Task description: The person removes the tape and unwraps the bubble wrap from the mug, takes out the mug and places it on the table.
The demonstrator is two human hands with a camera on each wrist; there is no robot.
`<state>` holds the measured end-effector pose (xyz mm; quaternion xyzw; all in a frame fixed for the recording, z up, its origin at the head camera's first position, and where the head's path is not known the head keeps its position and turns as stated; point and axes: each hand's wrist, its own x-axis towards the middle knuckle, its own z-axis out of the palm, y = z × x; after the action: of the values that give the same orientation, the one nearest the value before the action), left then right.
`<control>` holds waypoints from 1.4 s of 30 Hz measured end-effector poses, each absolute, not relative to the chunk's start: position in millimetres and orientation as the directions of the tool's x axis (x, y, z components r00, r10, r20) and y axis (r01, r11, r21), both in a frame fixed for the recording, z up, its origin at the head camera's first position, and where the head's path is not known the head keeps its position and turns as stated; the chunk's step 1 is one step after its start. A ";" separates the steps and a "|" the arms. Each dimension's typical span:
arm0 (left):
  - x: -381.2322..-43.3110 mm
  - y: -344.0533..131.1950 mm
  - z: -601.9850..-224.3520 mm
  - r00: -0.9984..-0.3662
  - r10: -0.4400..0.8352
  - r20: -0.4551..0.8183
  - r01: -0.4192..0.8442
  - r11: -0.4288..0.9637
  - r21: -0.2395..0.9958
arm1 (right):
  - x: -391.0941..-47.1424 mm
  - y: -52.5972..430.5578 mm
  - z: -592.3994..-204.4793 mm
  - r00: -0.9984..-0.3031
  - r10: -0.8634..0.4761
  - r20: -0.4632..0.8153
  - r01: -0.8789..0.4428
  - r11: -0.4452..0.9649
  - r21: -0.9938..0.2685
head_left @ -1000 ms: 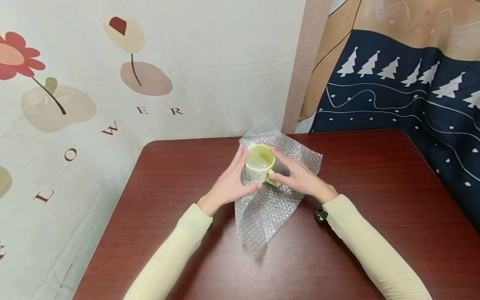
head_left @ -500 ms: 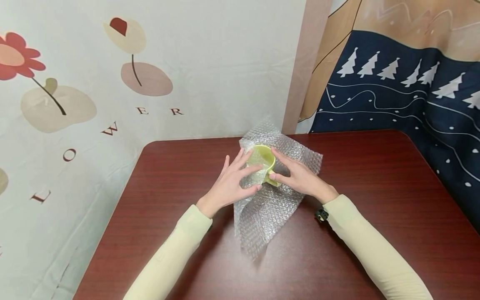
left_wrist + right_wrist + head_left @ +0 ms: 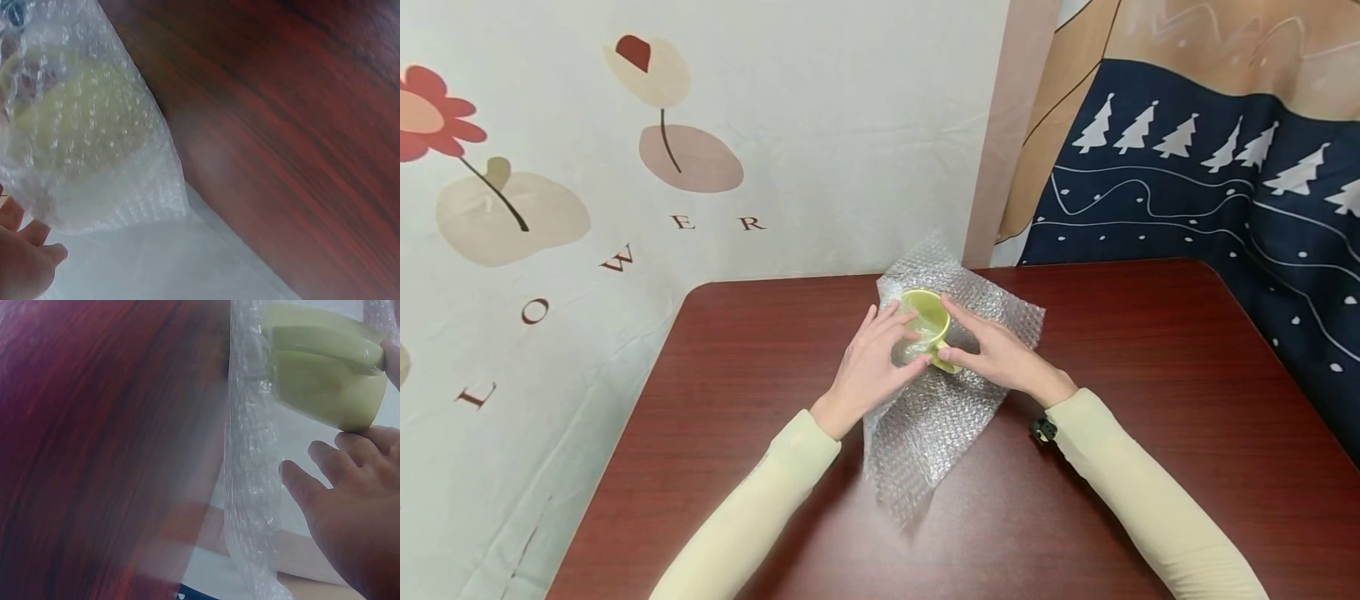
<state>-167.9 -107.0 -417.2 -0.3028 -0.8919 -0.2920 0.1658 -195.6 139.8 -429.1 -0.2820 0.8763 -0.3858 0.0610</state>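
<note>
A yellow-green mug (image 3: 934, 308) stands on a sheet of bubble wrap (image 3: 936, 429), one flap of which lies over the mug's left side. My right hand (image 3: 1003, 354) grips the mug, thumb at the handle and a finger at the rim; the right wrist view shows the mug's side (image 3: 325, 375) and the fingers beneath. My left hand (image 3: 868, 367) has its fingers spread and slightly bent over the flap, with the fingertips near the rim. In the left wrist view the wrap (image 3: 94, 144) covers the mug, and some left fingers (image 3: 28, 250) show at the edge.
The dark red wooden table (image 3: 715, 467) extends around the wrap on both sides. Behind it hangs a pale cloth (image 3: 850, 150) with printed flowers, and at the right a navy cloth (image 3: 1157, 192) with white trees.
My left hand has lifted and spread its fingers from the mug's left side, then shifted slightly right, with its fingertips over the wrapped rim. The right hand and the mug stay nearly still.
</note>
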 end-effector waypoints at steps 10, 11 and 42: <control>-168.9 -107.2 -420.9 -0.727 0.414 0.548 0.669 0.608 0.428 | -195.6 138.9 -429.2 -0.830 -0.545 0.121 -0.462 0.549 -0.697; -169.1 -107.2 -420.9 -0.727 0.411 0.551 0.669 0.608 0.429 | -195.6 138.7 -429.3 -0.830 -0.545 0.121 -0.462 0.549 -0.697; -167.9 -126.5 -421.6 -0.701 0.128 0.702 0.673 0.446 0.590 | -196.2 141.1 -431.9 -0.833 -0.535 0.141 -0.464 0.537 -0.704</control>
<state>-167.9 -126.5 -421.6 -0.2511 -0.7976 -0.4628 0.2945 -196.2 141.1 -431.9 -0.2854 0.8754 -0.3875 0.0456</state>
